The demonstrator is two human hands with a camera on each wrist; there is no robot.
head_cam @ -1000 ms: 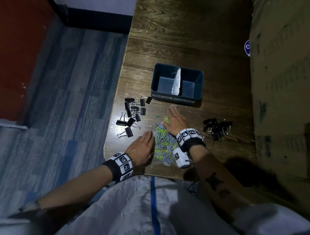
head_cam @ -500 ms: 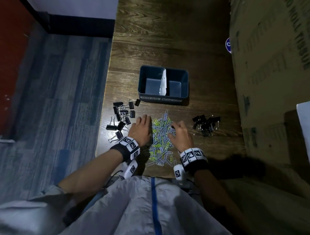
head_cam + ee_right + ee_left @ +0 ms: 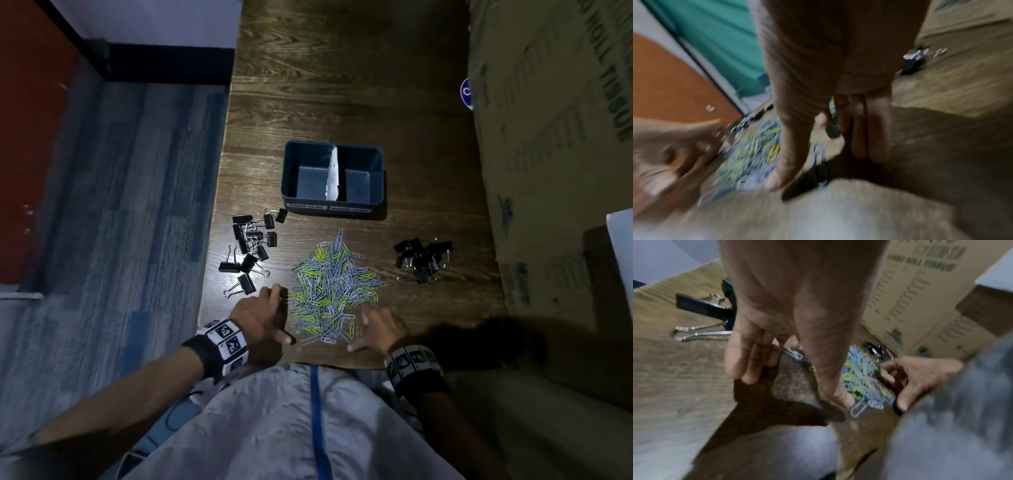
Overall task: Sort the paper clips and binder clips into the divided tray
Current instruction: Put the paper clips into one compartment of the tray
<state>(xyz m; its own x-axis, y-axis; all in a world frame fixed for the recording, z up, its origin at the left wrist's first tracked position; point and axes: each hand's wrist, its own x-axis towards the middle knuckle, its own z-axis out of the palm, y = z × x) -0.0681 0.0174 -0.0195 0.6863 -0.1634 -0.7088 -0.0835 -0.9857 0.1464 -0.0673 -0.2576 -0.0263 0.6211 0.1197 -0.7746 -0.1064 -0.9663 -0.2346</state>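
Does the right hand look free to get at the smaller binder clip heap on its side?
Probably yes: right hand holds nothing, and bare table lies between it and the heap.

An office or storeroom: wooden desk (image 3: 342,85); carpet tiles (image 3: 120,205); cardboard carton (image 3: 548,171)

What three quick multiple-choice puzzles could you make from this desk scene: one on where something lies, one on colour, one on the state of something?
1. Where does the pile of paper clips lie?
A. inside the tray
B. on the table, between two groups of binder clips
C. on the floor

2. What colour are the binder clips?
A. black
B. red
C. white

3. How is the divided tray now?
A. full of clips
B. tipped over
C. upright, both compartments empty

Answers: 1 B, the pile sits on the table with binder clips on either side. 2 A, their bodies are black. 3 C, both bare floors show.
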